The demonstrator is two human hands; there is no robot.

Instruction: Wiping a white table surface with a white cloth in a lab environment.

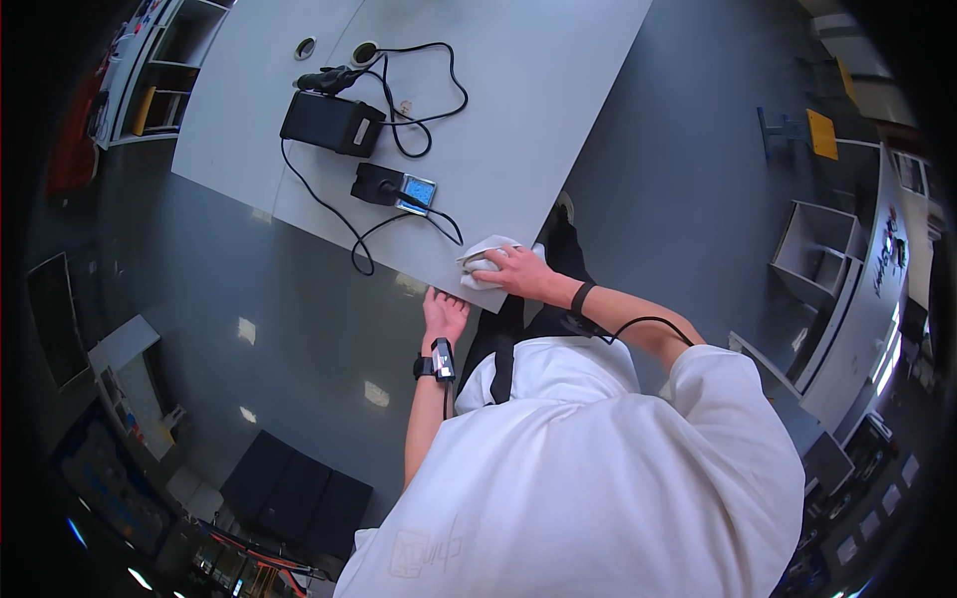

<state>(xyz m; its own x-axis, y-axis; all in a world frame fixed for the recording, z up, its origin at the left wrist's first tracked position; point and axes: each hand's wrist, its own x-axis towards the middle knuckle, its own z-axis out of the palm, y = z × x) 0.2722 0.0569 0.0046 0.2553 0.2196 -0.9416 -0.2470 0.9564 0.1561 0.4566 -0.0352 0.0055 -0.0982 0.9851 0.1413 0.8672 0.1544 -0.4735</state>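
A: "State of the right hand (516, 274)?"
B: "Closed on a white cloth (477, 271), partly hiding it, at the corner of the table (508, 130)."
A: "Left hand (446, 317)?"
B: "Palm up at the table edge; fingertips indistinct, grip cannot be determined."

Floor (658, 179) grey, smooth, light patches (375, 394) reflecting on the left side. Tabletop (518, 120) white, thin seam, two round holes (305, 48). Upper left: white open shelving (179, 45). Right: white open cabinet (817, 234), yellow panel (822, 135) on a blue stand beyond it. Lower left: black boxy furniture (294, 483), type unclear. Bright strip (886, 366) near right rim, window or lamp, can't tell.
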